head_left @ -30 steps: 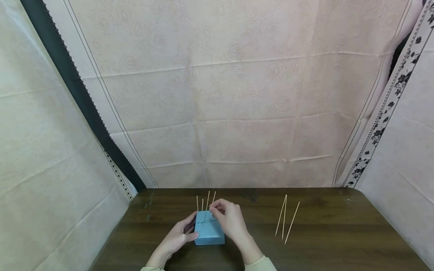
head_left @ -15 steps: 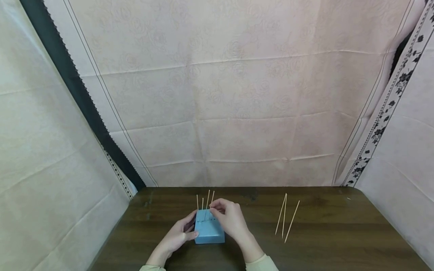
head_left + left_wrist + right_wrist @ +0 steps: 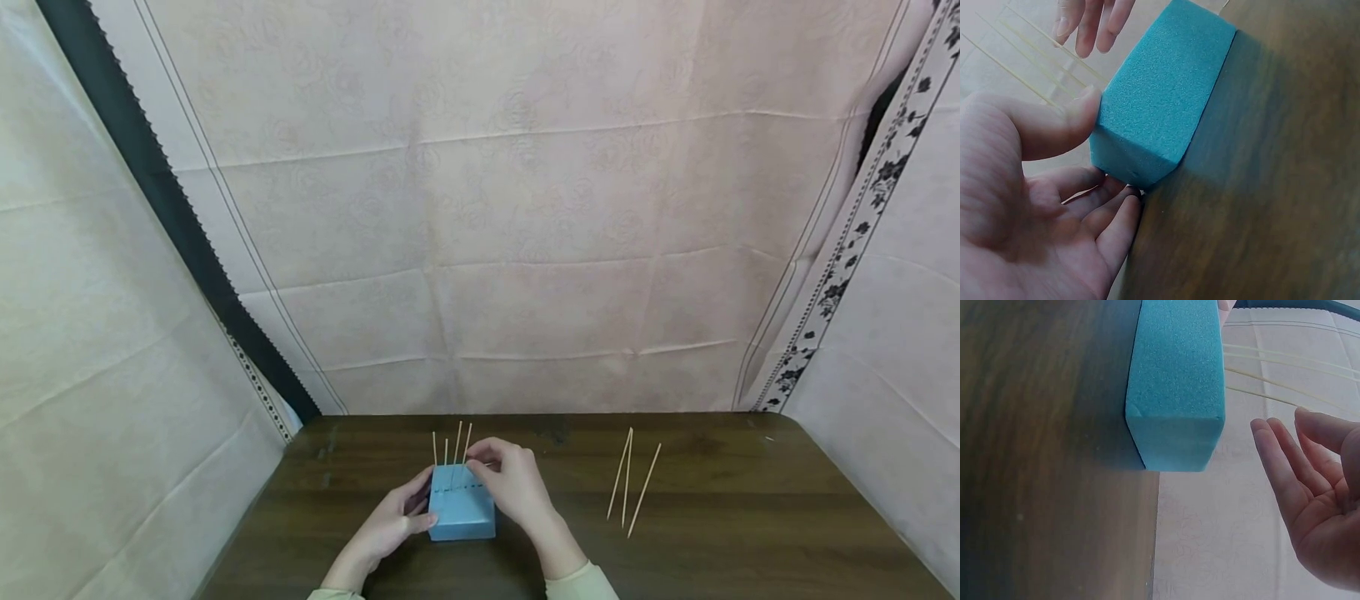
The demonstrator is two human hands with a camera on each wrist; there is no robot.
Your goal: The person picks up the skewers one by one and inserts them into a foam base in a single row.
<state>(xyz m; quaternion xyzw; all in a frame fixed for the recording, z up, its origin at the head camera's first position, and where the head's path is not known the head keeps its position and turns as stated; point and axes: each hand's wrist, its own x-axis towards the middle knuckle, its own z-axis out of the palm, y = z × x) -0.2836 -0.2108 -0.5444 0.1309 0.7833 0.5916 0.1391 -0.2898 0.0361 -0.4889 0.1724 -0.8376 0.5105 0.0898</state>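
"Where's the stick [image 3: 467, 443] in the right hand [image 3: 512, 483]?"

"Right end of the row, roughly upright, its foot at the top of the blue block [image 3: 462, 512]. The fingers pinch it narrowly, and the block lies below and slightly left of them."

"And the left hand [image 3: 395, 521]?"

"Gripping the block's left side, farther from that stick than the right."

"Anything in the way?"

"The 3 other standing sticks [image 3: 457, 442] crowd just left of the pinch, and the right hand hides the block's far right corner. On the counter [image 3: 720, 517], well to the right, lie 3 loose sticks [image 3: 627, 478], pointing roughly near to far."
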